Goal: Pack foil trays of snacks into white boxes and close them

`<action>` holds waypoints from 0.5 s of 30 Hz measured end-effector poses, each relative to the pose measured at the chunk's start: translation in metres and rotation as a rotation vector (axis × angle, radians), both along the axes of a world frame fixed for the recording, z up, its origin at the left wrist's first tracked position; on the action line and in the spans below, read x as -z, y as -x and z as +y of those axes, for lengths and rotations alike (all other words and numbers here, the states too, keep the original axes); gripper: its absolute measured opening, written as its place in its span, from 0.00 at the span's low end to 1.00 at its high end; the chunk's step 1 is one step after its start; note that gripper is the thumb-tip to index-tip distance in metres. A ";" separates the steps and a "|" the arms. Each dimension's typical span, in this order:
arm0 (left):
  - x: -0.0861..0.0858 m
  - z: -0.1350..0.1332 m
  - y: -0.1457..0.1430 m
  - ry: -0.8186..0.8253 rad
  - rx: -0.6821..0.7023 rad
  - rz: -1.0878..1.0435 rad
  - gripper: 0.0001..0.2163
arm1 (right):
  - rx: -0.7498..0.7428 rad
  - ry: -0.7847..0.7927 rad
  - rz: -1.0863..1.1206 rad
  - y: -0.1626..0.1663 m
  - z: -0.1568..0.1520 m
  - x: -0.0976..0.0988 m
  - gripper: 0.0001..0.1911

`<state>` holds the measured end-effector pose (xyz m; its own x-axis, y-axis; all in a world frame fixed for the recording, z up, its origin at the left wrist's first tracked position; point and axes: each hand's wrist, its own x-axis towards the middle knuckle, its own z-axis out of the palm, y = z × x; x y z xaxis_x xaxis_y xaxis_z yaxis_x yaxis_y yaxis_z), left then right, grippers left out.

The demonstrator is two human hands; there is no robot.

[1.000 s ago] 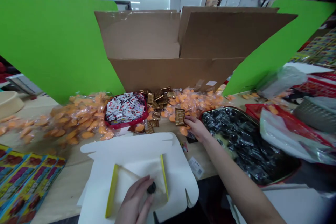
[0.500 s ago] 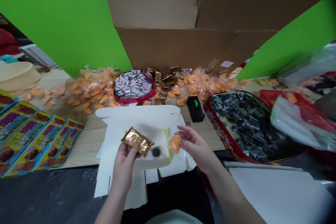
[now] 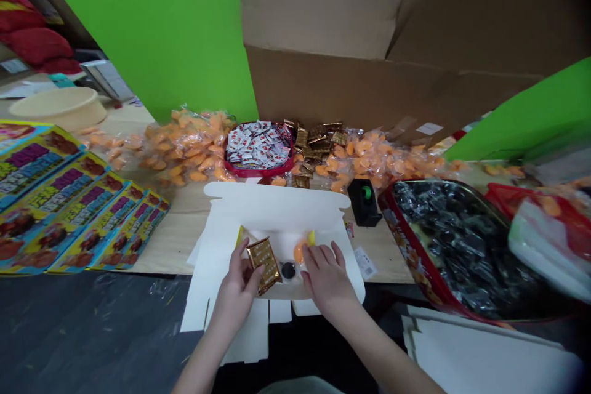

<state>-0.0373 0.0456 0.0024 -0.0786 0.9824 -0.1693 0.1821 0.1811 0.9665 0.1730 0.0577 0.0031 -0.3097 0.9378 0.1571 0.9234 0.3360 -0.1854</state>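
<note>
My left hand is closed on a gold foil-wrapped packet, tilted above the left part of an unfolded white cardboard box. With my right hand I hold a small orange piece in clear wrap at the right inner side of the box, beside a yellow edge. Between the two hands a small dark round item in clear wrapping lies in the box.
Behind the box stand a red tub of small white sachets, gold packets and orange pieces. A black tape dispenser and a tin of dark wrapped items are right; printed boxes left.
My right hand has moved the orange piece inward and down into the box. The gold packet has turned more upright and lower in my left hand. The camera view has shifted left.
</note>
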 end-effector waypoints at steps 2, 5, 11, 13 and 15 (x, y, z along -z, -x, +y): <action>-0.002 -0.001 -0.001 0.013 0.019 -0.002 0.31 | 0.024 0.010 -0.042 0.001 0.002 0.002 0.24; -0.009 -0.001 -0.001 0.038 0.072 -0.053 0.32 | 0.041 0.020 -0.038 0.004 0.007 0.004 0.26; -0.030 -0.008 -0.001 0.036 0.224 -0.074 0.34 | 0.044 0.151 0.442 0.000 0.002 -0.021 0.23; -0.036 -0.014 -0.005 0.032 0.331 -0.014 0.35 | -0.050 0.404 0.762 0.002 -0.003 -0.032 0.27; -0.041 -0.018 -0.007 -0.001 0.422 0.011 0.38 | -0.108 0.666 1.022 0.004 -0.005 -0.037 0.25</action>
